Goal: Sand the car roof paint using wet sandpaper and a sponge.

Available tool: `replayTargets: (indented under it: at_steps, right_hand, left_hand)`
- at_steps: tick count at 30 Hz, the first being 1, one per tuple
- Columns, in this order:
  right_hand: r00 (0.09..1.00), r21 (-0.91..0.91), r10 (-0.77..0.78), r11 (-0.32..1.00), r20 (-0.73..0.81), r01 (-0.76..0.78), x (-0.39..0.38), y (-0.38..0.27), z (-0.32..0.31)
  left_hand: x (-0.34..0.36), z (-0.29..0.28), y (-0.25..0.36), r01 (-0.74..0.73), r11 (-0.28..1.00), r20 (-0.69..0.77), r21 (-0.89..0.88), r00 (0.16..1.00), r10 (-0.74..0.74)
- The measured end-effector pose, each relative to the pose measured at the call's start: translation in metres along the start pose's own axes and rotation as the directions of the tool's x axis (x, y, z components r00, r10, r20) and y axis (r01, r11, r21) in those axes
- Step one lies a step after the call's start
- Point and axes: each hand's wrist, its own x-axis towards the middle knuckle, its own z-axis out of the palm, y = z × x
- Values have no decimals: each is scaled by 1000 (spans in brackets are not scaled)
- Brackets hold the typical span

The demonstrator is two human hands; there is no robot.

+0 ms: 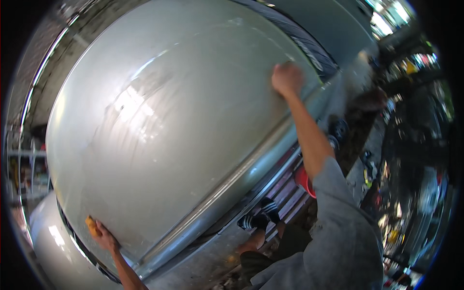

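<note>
A silvery-grey car roof (208,111), wet-looking and streaked with smears, fills most of the view. At its near left corner, my left hand (104,238) is closed around a small orange-yellow block (91,224), pressed against the roof; whether it is a sponge cannot be told. My right arm reaches far over to the right side of the roof. There my right hand (287,79), blurred by motion, is curled like a fist against the surface close to the windowed edge. A dark patch shows by its knuckles, but what it holds is hidden.
A raised rail (212,186) runs along the roof's near side. Below it, a red bucket (304,182) stands beside slatted boards near my feet in dark striped sandals (253,222). Dark glass (314,50) borders the far right. Clutter lies on the right-hand floor.
</note>
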Motion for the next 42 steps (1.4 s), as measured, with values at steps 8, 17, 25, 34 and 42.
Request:
replayTargets:
  at_steps: [8,17,25,34,42]
  right_hand:
    - [742,-43,-664,742,94,669,-113,-156,51]
    - [541,85,-822,561,179,823,-250,-272,83]
    - [632,56,-727,666,268,743,-238,-299,78]
    - [866,-81,-498,863,41,499,-94,-259,89]
    - [882,-74,-452,892,-134,445,-100,-201,66]
  left_hand:
    - [-9,-11,12,230,939,-46,257,973,-225]
    - [-13,-8,19,264,905,-50,334,964,-263]
    - [-13,-14,9,276,906,-59,322,960,-272]
    - [-12,-12,17,238,910,-37,339,970,-240]
    - [-11,-7,30,245,918,-33,313,968,-248]
